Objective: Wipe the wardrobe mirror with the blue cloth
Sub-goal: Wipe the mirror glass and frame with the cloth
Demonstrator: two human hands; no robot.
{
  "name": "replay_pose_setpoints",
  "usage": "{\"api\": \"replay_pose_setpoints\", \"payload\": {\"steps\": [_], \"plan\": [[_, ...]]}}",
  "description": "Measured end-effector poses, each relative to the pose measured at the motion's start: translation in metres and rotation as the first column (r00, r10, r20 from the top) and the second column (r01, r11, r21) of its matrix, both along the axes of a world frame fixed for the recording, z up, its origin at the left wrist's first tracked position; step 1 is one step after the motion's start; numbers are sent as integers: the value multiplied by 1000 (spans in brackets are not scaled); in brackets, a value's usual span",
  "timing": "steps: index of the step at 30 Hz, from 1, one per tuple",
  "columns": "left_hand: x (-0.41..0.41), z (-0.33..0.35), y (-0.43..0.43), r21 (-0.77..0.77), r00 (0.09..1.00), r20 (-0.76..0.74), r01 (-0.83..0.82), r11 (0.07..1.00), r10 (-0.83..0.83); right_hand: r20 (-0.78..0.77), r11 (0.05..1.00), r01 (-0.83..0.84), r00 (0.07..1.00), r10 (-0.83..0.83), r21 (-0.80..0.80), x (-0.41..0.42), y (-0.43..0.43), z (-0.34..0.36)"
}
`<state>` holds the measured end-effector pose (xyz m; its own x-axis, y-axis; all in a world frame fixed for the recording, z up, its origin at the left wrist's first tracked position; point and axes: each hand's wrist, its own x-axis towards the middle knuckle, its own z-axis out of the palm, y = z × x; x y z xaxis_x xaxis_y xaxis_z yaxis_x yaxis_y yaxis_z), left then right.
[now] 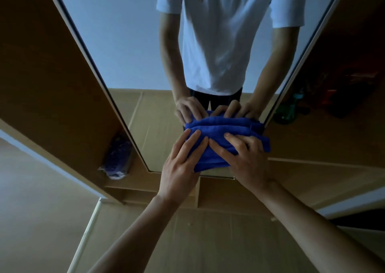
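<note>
I see the left hand (183,158) and right hand (246,158), side by side, fingers flat, pinning a folded blue terry cloth (215,132) crosswise against the tall wardrobe mirror (125,43).

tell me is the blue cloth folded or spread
Folded: the blue cloth shows stacked layered edges, left hand and right hand pressing it on the mirror.
</note>
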<state>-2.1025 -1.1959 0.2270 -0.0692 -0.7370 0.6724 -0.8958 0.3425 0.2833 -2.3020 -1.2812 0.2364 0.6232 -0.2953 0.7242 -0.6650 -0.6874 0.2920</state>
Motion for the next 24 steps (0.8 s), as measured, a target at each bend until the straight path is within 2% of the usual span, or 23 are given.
{"api": "replay_pose_setpoints", "payload": {"steps": [14,20,24], "plan": [[-12,-111,11,216,987,115,-136,967,114,-70,978,39,997,-25,207,-11,12,-114],[-18,-147,9,278,991,97,-119,953,96,-131,953,80,990,-43,291,-19,16,-156],[-24,-172,9,405,993,74,-119,907,97,-195,915,103,980,-28,389,-22,20,-185]]}}
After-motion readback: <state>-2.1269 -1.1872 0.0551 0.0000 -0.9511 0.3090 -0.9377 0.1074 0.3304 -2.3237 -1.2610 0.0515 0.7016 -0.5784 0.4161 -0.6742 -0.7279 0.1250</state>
